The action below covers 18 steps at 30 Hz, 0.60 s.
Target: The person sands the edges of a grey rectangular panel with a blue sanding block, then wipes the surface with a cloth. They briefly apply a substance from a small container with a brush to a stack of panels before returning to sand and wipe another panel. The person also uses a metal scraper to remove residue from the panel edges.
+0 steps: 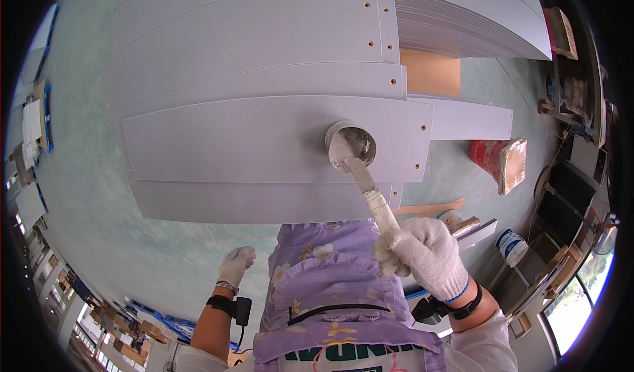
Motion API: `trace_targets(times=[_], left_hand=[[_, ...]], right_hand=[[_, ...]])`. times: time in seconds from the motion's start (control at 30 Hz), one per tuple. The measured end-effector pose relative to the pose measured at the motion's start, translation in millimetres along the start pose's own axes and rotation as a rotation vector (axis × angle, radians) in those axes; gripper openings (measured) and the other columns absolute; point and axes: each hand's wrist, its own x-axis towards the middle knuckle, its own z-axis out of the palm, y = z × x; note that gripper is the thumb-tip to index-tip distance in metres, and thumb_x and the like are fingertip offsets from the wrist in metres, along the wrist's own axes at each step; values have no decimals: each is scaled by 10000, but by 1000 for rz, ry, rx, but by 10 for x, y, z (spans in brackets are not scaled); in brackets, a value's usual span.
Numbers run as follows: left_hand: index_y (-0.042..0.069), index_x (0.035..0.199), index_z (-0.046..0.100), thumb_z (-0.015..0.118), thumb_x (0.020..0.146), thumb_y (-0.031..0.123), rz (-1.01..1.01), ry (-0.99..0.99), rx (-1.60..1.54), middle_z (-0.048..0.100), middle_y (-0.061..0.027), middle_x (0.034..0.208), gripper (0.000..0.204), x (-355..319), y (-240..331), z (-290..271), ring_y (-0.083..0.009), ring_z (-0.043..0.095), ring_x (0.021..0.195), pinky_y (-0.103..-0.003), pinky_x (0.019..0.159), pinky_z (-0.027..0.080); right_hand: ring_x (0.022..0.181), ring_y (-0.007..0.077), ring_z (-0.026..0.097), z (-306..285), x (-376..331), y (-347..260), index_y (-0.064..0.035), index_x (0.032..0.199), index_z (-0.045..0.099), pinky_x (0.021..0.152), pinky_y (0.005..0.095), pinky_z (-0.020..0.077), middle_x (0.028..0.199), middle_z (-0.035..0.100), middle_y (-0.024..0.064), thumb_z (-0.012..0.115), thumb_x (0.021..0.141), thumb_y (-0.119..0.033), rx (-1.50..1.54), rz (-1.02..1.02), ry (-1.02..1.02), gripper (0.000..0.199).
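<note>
My right hand (pixel 426 256), in a white knit glove, is closed around the pale, smeared handle of a putty knife (pixel 378 203). The knife's blade reaches into a round cup (pixel 337 155) of grey-white paste. That cup stands on the topmost grey panel (pixel 244 141), right of its middle. The panel has small brass-coloured holes near its short ends. My left hand (pixel 236 265), gloved too, hangs beside my purple flowered apron (pixel 333 273), apart from the panels. Its fingers look curled in, with nothing seen in them.
More grey panels (pixel 264 25) lie beyond, with a thick stack (pixel 469 25) at the far right. A red bucket (pixel 485 157) and a white-and-blue bucket (pixel 512 246) stand on the green floor (pixel 86 193) at the right. Shelving (pixel 574 101) lines the right side.
</note>
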Motion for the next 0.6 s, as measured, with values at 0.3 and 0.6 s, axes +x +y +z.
trace_targets(times=[0.3,0.6], left_hand=[[6,1076,661,539,954,320,-16,6,-10,680,-54,894,359,9,-12,8,-114,607,751,-255,732,504],[1,1078,657,543,952,309,-4,-10,-39,678,-57,895,352,29,-51,-2,-114,605,745,-252,722,504]], right_hand=[[518,136,597,67,52,-43,-24,768,710,507,302,468,568,615,66,618,902,-273,-473,-147,77,297],[490,271,600,59,-10,-171,-62,693,676,462,377,460,540,570,120,637,881,-315,-810,-333,104,317]])
